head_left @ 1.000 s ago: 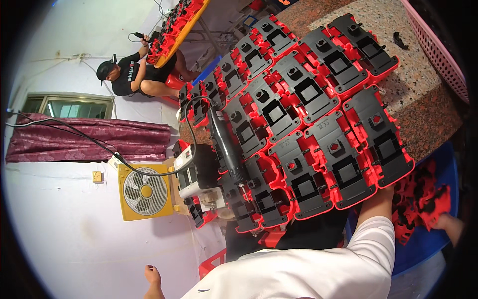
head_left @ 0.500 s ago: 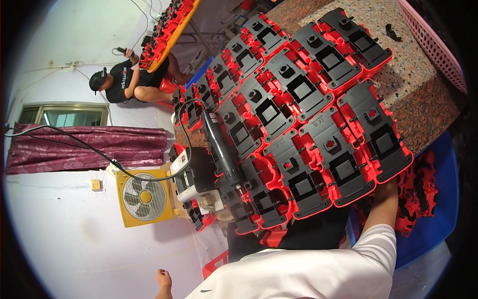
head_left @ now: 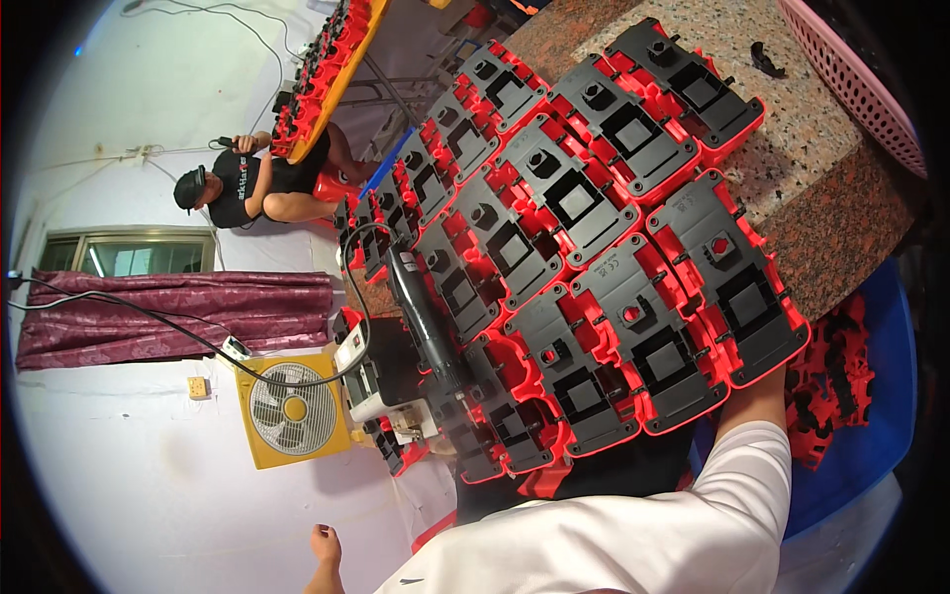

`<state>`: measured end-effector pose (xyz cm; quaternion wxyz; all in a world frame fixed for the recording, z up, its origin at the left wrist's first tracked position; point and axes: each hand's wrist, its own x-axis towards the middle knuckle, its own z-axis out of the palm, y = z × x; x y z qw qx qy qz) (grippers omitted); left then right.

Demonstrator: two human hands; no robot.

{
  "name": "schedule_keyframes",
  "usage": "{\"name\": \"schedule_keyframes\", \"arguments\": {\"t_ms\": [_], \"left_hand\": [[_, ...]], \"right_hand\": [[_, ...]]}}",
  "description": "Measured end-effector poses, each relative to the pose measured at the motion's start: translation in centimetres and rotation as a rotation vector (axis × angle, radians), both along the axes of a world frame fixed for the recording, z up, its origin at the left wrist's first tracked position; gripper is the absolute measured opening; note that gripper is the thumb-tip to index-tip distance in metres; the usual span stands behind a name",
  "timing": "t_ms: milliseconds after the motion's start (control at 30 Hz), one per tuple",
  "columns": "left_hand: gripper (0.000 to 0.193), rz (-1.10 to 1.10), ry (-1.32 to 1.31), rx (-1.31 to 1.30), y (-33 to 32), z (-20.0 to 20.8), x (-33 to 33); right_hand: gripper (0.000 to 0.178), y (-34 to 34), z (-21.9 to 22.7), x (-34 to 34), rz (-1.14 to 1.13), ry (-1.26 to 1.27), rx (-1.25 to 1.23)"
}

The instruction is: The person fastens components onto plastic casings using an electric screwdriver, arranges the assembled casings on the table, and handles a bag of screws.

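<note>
Rows of black-and-red plastic housings (head_left: pixel 564 198) stand packed side by side on a stone-topped table. My right forearm (head_left: pixel 757 406) reaches up to the nearest right housing (head_left: pixel 727 282); the hand itself is hidden behind it, so its grip does not show. Far off at the lower left, my left hand (head_left: pixel 325 544) is raised away from the housings, its fingers curled in and no object visible in it. A black corded electric screwdriver (head_left: pixel 426 317) lies over the left-hand housings, its bit toward me.
To the right, a blue tub (head_left: pixel 891 396) holds red and black parts. A pink perforated basket (head_left: pixel 861 94) stands on the stone tabletop (head_left: pixel 821 198), near a small black piece (head_left: pixel 766 61). A yellow fan (head_left: pixel 294 408) is at left; another person (head_left: pixel 257 183) sits beyond, by a yellow-edged table.
The housings and screwdriver sit slightly further left and the room lower in view. The other person's raised hand has shifted. My right hand stays hidden; my left remains curled.
</note>
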<state>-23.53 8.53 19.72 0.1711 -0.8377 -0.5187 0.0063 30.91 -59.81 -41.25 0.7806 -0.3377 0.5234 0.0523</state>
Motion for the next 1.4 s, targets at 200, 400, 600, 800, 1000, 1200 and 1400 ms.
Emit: {"name": "schedule_keyframes", "arguments": {"t_ms": [200, 400, 600, 800, 1000, 1200, 1400], "left_hand": [[0.012, 0.01, -0.061, -0.058, 0.4, -0.6, 0.7], [0.01, -0.08, -0.185, -0.15, 2.1, -3.4, 1.3], [0.01, -0.403, -0.411, -0.309, 0.9, -3.8, 5.4], [0.016, -0.705, -0.687, -0.331, 1.4, -2.3, 12.7], [0.011, -0.843, -0.832, -0.48, -0.5, -0.1, 15.7], [0.01, -1.026, -0.799, -0.622, -4.2, 1.9, 17.1], [0.019, -1.013, -0.668, -0.962, -8.4, 1.8, 18.2]], "right_hand": [[0.045, 6.9, 1.8, 7.1, 0.015, -0.131, -0.235], [0.042, 8.7, 5.9, 10.4, -0.011, -0.226, -0.536], [0.039, 3.6, 3.4, 0.2, -0.041, -0.095, -0.908], [0.034, 1.8, 5.1, -5.1, 0.005, 0.162, -1.158], [0.021, 0.6, 14.2, -7.4, -0.027, 0.225, -1.223], [0.025, -1.1, 19.0, -11.2, -0.069, -0.088, -1.202], [0.023, -2.5, 26.7, -12.9, 0.001, -0.171, -1.101]]}}
